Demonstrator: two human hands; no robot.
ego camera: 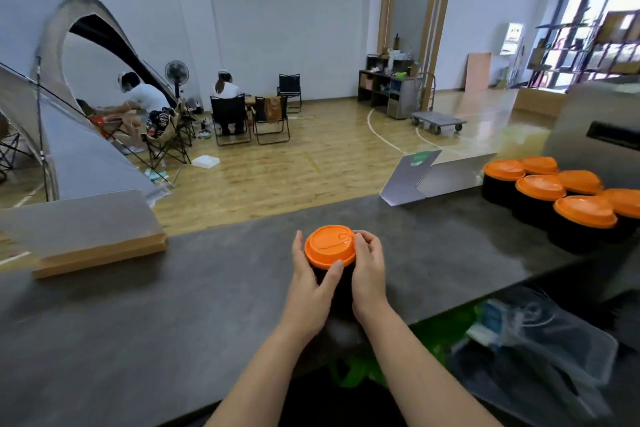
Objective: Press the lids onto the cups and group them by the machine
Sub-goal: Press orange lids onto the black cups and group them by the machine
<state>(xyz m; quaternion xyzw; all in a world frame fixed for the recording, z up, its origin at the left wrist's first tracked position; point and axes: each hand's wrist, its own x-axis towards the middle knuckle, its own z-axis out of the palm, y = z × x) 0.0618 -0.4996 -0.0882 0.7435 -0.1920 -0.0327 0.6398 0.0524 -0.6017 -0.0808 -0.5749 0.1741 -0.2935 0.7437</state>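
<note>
A black cup [341,282] with an orange lid [329,246] stands on the dark counter [207,305] in front of me. My left hand [311,281] wraps the cup's left side, its thumb lying against the lid's near rim. My right hand [369,270] grips the right side, fingers curled over the lid's right edge. Several black cups with orange lids [554,198] stand grouped at the right, next to the grey machine [595,125].
A folded grey card stand [415,180] sits at the counter's far edge. A wooden-edged grey board [90,236] lies at the left. Below the counter at the right sit a clear plastic bin [540,350] and a green bag [356,371]. People sit on folding chairs by a tent beyond.
</note>
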